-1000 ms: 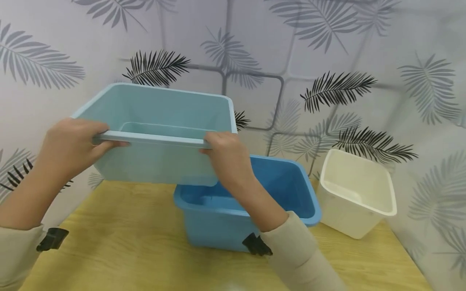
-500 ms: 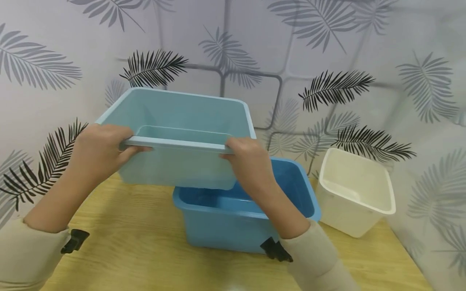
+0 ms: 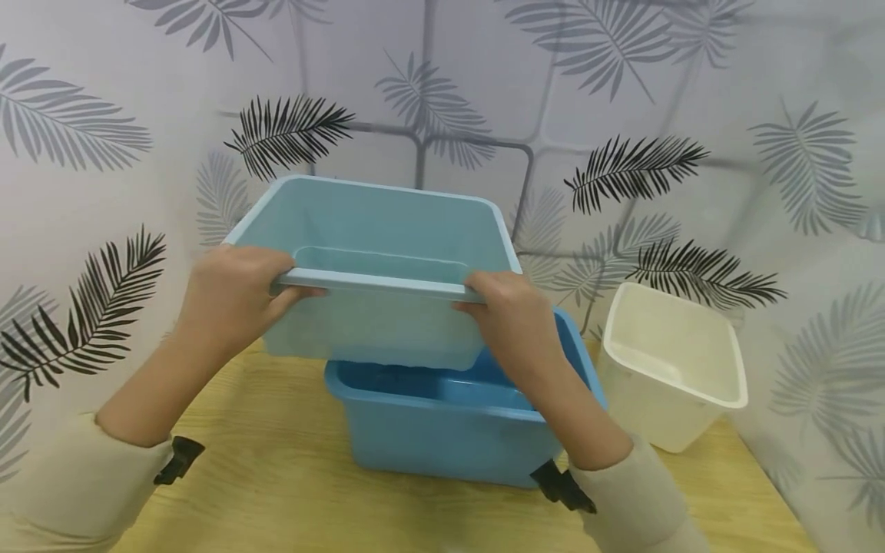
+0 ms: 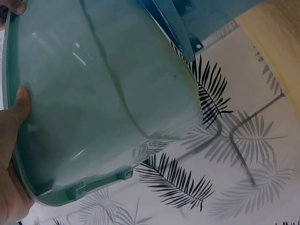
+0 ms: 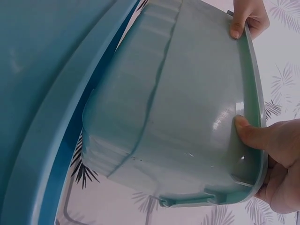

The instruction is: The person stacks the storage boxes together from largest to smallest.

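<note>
Clamped on the near rim of the pale tub [image 3: 380, 330], the left hand [image 3: 235, 296] and right hand [image 3: 515, 315] hold it at 8 and 4 o'clock, each grip parted only by the rim's thickness.

Behind everything, toward 12 o'clock, rises a leaf-patterned wall [image 3: 477, 46]. Beneath, the wood-grained table [image 3: 276, 476] spreads across 6 o'clock.

Upright on it stands the blue tub [image 3: 442, 438], at 5 o'clock from the pale tub, whose base overlaps its mouth in the head view; whether the two touch I cannot tell. The pale tub hangs off the table, mouth up, its near rim sloping slightly down toward 3 o'clock. Gripping near both ends probably shares the weight and stops so wide a tub from twisting.

Smaller again, the cream bin [image 3: 671, 392] stands mouth up at 2 o'clock from the blue tub, perhaps set aside to leave the arms room.

Beige sleeves [image 3: 83, 484] end below the wrists, a black clip [image 3: 180, 461] at each cuff. Smallest, the thumbs [image 5: 248, 133] press the outer wall under the rim, while the other fingers wrap over it.
</note>
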Available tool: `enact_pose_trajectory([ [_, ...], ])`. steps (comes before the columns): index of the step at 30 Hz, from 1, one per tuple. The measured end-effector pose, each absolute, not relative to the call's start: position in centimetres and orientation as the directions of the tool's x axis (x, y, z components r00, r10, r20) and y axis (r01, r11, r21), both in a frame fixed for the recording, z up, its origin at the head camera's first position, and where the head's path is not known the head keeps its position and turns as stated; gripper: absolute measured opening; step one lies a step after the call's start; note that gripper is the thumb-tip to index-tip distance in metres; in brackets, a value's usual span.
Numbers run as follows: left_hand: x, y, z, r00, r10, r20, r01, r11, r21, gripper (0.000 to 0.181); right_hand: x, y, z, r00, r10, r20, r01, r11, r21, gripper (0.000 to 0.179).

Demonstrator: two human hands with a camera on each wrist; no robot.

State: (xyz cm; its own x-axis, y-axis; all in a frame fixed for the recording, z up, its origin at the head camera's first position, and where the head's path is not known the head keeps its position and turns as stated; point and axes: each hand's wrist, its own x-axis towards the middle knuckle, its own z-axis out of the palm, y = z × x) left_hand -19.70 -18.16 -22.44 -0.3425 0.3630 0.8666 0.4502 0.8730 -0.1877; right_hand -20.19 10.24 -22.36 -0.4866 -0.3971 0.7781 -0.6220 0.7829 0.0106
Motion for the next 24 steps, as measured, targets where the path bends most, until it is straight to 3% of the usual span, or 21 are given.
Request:
enact_pose_trajectory([
  [10, -19.9, -15.9, -22.8, -0.349, 0.348, 0.87, 0.441, 0.88, -0.175, 0.047, -20.3, 12.3, -22.7, -0.494, -0.377, 0.783, -0.61, 0.792, -0.004, 0.018],
  [16, -20.1, -14.4, -23.2, -0.359, 0.361, 0.86, 0.451, 0.874, -0.179, 0.047, -20.1, 13.7, -22.8, -0.524, -0.359, 0.772, -0.58, 0.814, -0.015, 0.019],
  [24, -20.5, -12.5, -23.6, -0.301, 0.379, 0.875, 0.444, 0.868, -0.223, 0.049, -19.6, 15.4, -22.8, -0.565, -0.324, 0.759, -0.539, 0.841, -0.042, 0.018],
])
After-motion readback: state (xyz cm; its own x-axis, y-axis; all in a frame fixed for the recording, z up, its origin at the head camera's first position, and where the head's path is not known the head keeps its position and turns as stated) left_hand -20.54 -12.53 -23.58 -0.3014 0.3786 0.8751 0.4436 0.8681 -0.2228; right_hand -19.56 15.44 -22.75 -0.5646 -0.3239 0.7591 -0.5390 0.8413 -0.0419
